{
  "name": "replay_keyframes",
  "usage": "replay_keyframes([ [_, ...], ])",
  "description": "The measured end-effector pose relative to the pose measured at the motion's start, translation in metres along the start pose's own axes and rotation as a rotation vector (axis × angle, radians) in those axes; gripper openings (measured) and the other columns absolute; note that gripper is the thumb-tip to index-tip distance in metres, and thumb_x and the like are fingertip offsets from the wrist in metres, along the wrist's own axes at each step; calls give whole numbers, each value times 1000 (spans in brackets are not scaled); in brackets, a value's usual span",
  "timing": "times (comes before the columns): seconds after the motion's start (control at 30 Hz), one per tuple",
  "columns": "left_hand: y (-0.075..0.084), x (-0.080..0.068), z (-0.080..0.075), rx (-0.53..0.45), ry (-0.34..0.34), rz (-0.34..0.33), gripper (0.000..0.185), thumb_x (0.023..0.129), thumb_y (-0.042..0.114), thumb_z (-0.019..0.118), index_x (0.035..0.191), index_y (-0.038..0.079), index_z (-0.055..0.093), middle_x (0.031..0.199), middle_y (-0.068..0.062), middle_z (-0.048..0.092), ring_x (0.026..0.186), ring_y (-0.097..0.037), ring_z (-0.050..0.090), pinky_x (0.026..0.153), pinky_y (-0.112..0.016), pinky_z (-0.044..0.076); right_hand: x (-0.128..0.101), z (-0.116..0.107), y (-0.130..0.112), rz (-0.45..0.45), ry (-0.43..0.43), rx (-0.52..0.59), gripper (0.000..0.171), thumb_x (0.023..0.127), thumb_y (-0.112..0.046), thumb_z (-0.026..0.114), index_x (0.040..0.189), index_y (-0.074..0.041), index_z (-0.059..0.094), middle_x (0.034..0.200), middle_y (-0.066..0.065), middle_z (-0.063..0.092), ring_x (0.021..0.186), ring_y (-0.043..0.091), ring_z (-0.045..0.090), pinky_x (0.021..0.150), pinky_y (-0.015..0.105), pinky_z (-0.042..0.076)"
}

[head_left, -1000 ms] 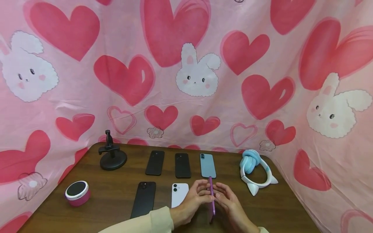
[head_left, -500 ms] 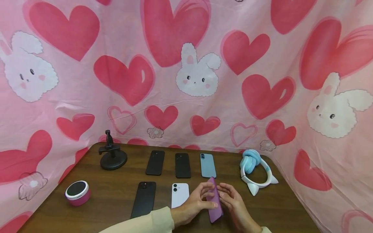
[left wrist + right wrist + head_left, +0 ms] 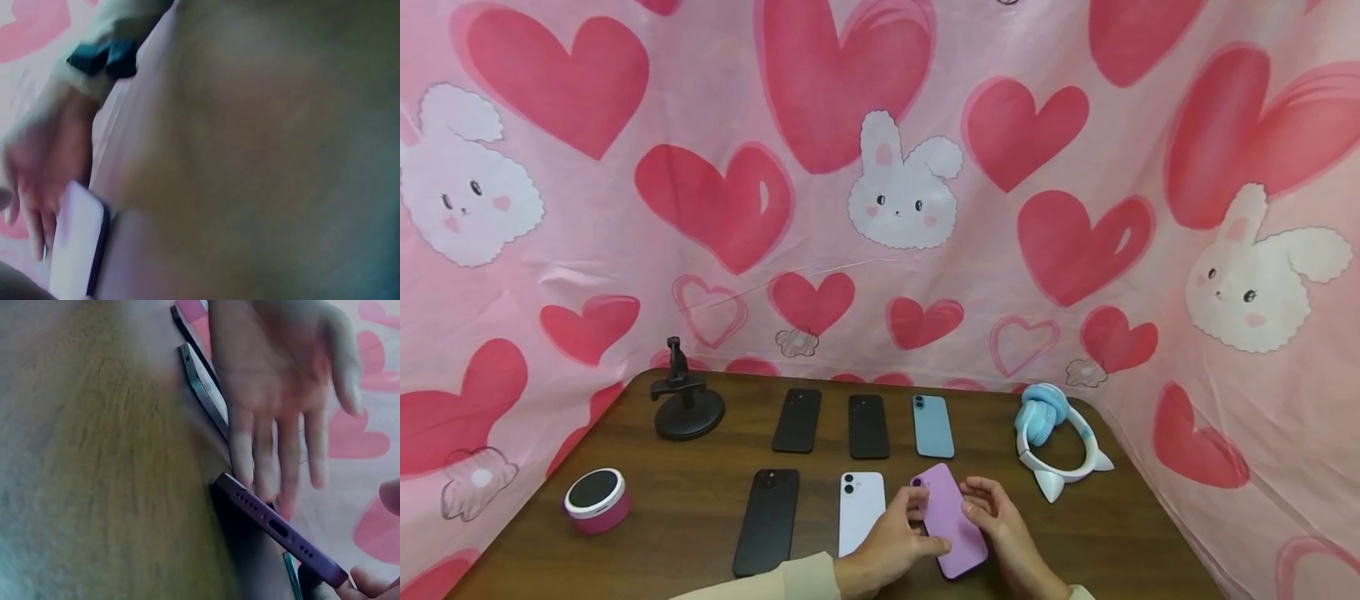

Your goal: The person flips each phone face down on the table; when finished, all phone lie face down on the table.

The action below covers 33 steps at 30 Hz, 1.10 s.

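Note:
A pink smartphone point(image 3: 952, 525), back and camera side upward, is held tilted near the front of the table. My left hand point(image 3: 891, 537) is at its left side, the thumb across the lower part of the back and the bent fingers at the upper left edge. My right hand point(image 3: 1003, 525) is along the right edge, fingertips touching it. In the right wrist view, the phone's port end point(image 3: 278, 528) slants across the foreground, the edge toward my left hand lower. The left wrist view is blurred; behind the phone point(image 3: 78, 247), the right fingers look straight.
A white smartphone point(image 3: 859, 508) and a black one point(image 3: 767, 521) lie left of my hands. Farther back are two black phones point(image 3: 797, 419) point(image 3: 868, 425) and a blue one point(image 3: 933, 425). Cat-ear headphones point(image 3: 1060, 442) lie right; a black stand point(image 3: 688, 408) and pink round speaker-like object point(image 3: 597, 500) stand left.
The pink phone has turned from edge-on to show its back, now leaning upward. Both hands have turned with it and stay at its two sides. The other objects stay put.

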<state>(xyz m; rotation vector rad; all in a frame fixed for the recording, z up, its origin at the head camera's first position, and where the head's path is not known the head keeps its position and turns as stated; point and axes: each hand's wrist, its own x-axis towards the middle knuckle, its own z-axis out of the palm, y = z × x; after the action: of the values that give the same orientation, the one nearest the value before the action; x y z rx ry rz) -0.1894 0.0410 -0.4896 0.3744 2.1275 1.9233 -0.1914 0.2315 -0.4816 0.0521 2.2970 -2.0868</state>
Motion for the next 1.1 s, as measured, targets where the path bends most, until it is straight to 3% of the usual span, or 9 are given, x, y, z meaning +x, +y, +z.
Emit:
replay_keyframes([
  [0.13,1,-7,0,67,41,-14,72,76,16,82,137,0,47,139,-20,55,116,-32,59,94,-48,52,4,-3,0,21,6,-27,49,98,-14,59,138,9,41,137,25,54,111,17,57,87,21,48],
  [0.4,0,4,0,-75,28,-31,74,79,7,80,141,-4,41,141,-25,52,122,-39,57,100,-53,49,7,-4,0,25,28,-104,48,97,-14,61,137,8,45,135,24,57,110,16,58,86,20,49],
  [0.77,-4,13,-3,-89,-6,-59,76,79,3,79,144,-4,39,133,-24,55,119,-38,60,99,-54,50,11,-6,8,63,45,-237,48,95,-18,66,133,7,51,129,23,62,110,22,62,88,28,51],
  [1.1,-3,10,-4,-100,-24,-65,77,78,2,79,144,-4,39,134,-26,54,119,-40,60,102,-57,49,9,-5,7,82,39,-266,48,94,-19,67,132,6,53,128,21,63,111,23,62,87,28,51],
])
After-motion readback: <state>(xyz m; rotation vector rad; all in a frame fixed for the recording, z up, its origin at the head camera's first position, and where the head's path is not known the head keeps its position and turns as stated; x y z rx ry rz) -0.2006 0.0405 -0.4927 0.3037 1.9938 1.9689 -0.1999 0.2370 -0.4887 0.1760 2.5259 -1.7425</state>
